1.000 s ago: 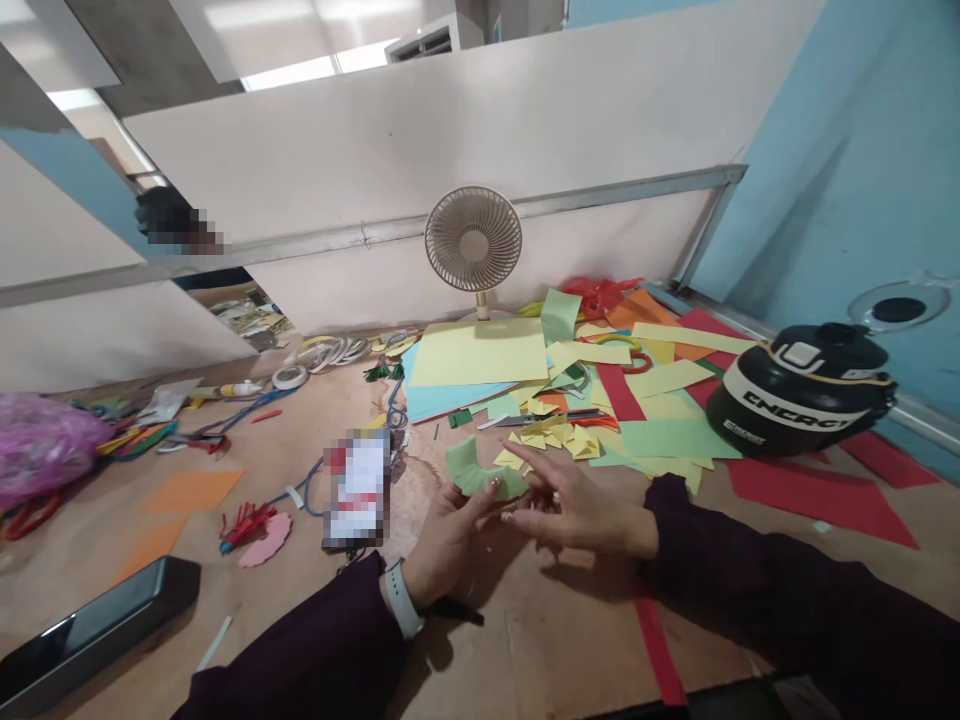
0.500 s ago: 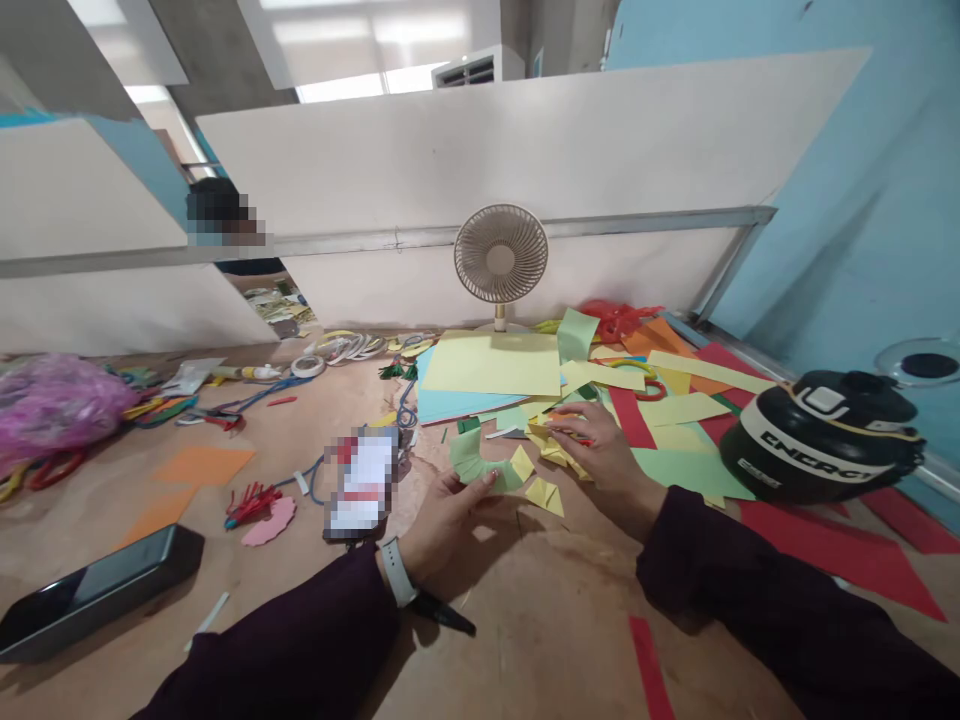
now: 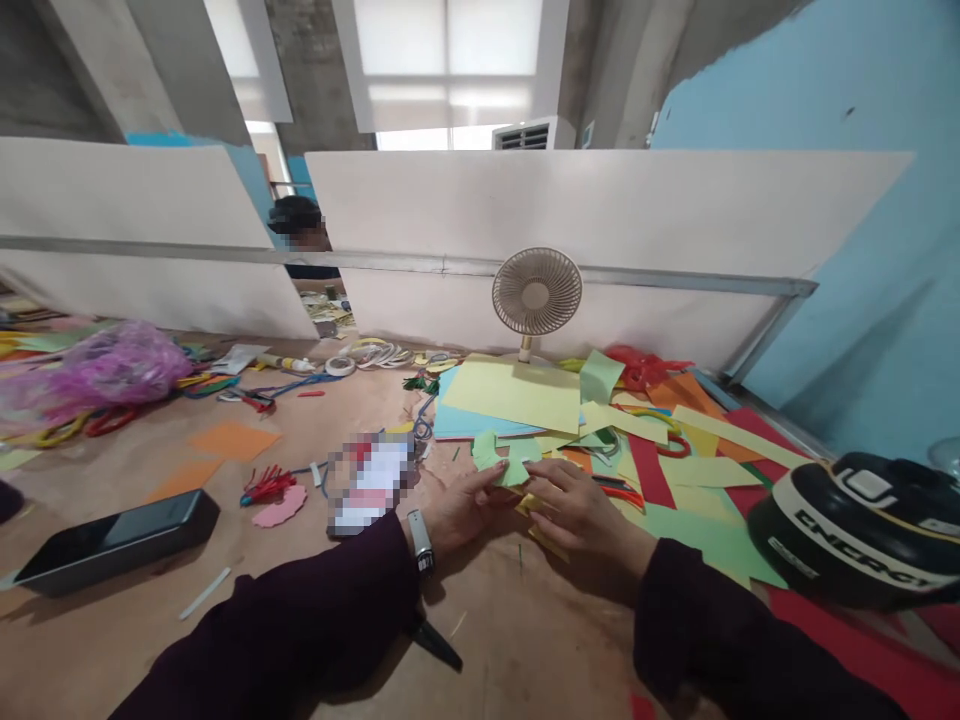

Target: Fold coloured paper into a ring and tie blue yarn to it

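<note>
In front of me, my left hand (image 3: 466, 512) pinches a curved, pleated piece of light green paper (image 3: 489, 452) between thumb and fingers. My right hand (image 3: 583, 508) has its fingertips on the right end of that same paper, so both hands hold it just above the table. Small folded yellow paper pieces (image 3: 534, 503) lie under and beside my right fingers, partly hidden by them. Just past the right hand rests a tool with red-orange handles (image 3: 621, 490), its other end partly covered.
A phone (image 3: 371, 485) lies left of my hands, near a pink scalloped paper (image 3: 280, 507) with a red tassel. Sheets of yellow paper (image 3: 517, 390) lie before a small fan (image 3: 536, 292). A black jug (image 3: 847, 530) stands right. Another person (image 3: 300, 225) sits beyond the partition.
My right hand has moved from the yellow pieces to the right end of the green paper. The view has tilted up and turned left.
</note>
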{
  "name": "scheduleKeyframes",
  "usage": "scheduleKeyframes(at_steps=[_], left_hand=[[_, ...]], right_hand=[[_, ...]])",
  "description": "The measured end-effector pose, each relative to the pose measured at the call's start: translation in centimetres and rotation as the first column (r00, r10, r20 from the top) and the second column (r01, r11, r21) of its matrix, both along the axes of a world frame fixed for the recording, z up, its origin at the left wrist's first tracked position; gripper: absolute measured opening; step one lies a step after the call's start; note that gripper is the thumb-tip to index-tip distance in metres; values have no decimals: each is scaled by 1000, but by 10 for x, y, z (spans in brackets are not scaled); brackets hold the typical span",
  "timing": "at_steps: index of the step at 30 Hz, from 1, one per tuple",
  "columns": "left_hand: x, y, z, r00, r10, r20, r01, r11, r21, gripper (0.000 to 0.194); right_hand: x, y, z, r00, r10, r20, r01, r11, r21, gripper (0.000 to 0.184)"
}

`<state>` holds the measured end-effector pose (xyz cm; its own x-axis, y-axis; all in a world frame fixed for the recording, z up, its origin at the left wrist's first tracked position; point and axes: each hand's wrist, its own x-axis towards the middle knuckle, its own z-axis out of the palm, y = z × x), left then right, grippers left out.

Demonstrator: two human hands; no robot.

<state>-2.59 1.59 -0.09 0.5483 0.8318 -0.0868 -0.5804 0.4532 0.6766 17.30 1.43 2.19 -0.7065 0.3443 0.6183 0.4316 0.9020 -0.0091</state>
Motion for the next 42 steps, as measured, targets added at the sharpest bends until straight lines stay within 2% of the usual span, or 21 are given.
scheduleKeyframes(at_steps=[4, 7, 11, 15, 17, 20, 24, 27, 32, 35, 37, 39, 41, 42], left_hand=[[1, -5, -2, 998, -65, 5, 65, 998, 10, 30], [1, -9, -4, 994, -109, -15, 109, 994, 3, 28], [0, -11, -4, 994, -111, 3, 111, 994, -8, 29], [0, -9, 0, 997, -80, 21, 80, 997, -9, 31], [0, -9, 0, 999, -44, -11, 44, 999, 19, 29], [1, -9, -1, 999, 2, -43, 0, 998, 57, 28], [1, -10, -1, 999, 17, -40, -15, 999, 43, 31], [-1, -10, 0, 998, 7, -55, -5, 999, 34, 29], [-3, -9, -2, 993, -115, -23, 115, 993, -2, 34], [-4, -7, -5, 986, -167, -20, 167, 986, -16, 40], [-4, -6, -5, 988, -157, -3, 157, 987, -21, 38], [-4, -5, -3, 996, -94, 8, 94, 995, -22, 33], [-5, -3, -1, 1000, -11, -2, 11, 1000, -2, 28], [-5, -3, -1, 1000, 20, -16, -20, 1000, 17, 27]], right_hand=[[1, 2, -9, 985, -43, -165, 21, 991, -133, 17], [-1, 2, -10, 972, -27, -235, -14, 985, -171, 15], [0, 0, -6, 978, 38, -205, -64, 990, -124, 17], [5, 2, -3, 991, -73, -111, 74, 997, -1, 19], [7, 2, -2, 990, -103, -96, 105, 994, 16, 19], [6, 0, -1, 982, -100, -161, 85, 992, -93, 23], [5, -4, 2, 973, -63, -223, -4, 958, -286, 31], [4, -3, 1, 961, -6, -276, -77, 954, -290, 36], [2, 1, -4, 912, 18, -410, -143, 951, -276, 19], [1, 0, -4, 871, 18, -492, -178, 943, -280, 15], [2, -1, -2, 855, -8, -519, -181, 933, -312, 13], [3, -1, 2, 853, -71, -518, -155, 912, -380, 11], [3, -1, 6, 831, -179, -526, -126, 861, -492, 14], [3, 0, 8, 813, -239, -532, -127, 818, -561, 18]])
